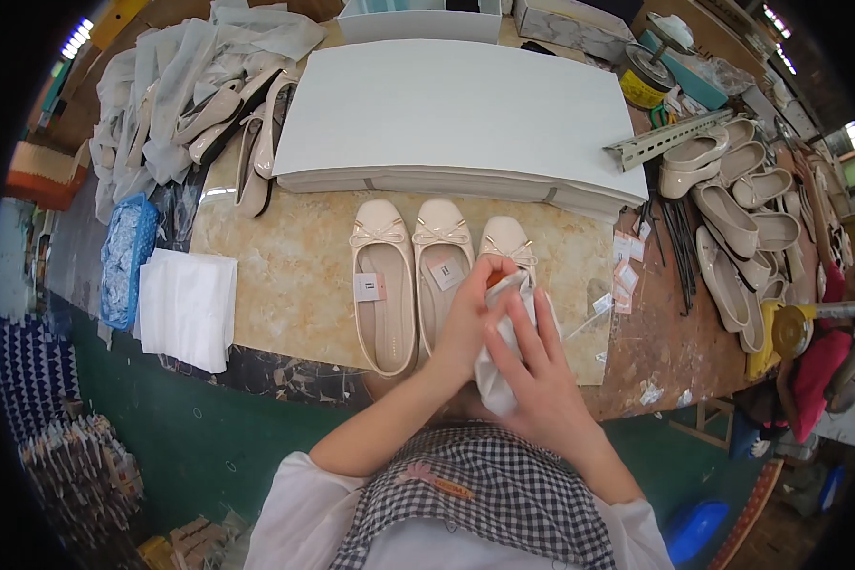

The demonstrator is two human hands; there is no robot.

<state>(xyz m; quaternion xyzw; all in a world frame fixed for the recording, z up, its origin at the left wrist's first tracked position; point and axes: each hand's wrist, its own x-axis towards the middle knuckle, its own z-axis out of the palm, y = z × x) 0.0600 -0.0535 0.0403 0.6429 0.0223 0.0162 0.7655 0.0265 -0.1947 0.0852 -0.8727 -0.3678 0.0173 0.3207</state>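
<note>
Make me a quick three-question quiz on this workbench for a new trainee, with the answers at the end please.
1. How many bow-topped cream shoes stand in the central row?
2. True or false: the blue basket stands to the left of the pile of white sheets.
3. Fill in: the left hand and right hand meet over crumpled ____ material.

Key: 1. Three. 2. True. 3. White.

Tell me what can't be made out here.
Head view:
Shoe under the hands: heel, hidden by left hand, right hand and white sheet.
Part of that sheet: behind right hand.
Shoe tags: fine print too small.
Rear white box: far side cut off by upper edge.
</note>
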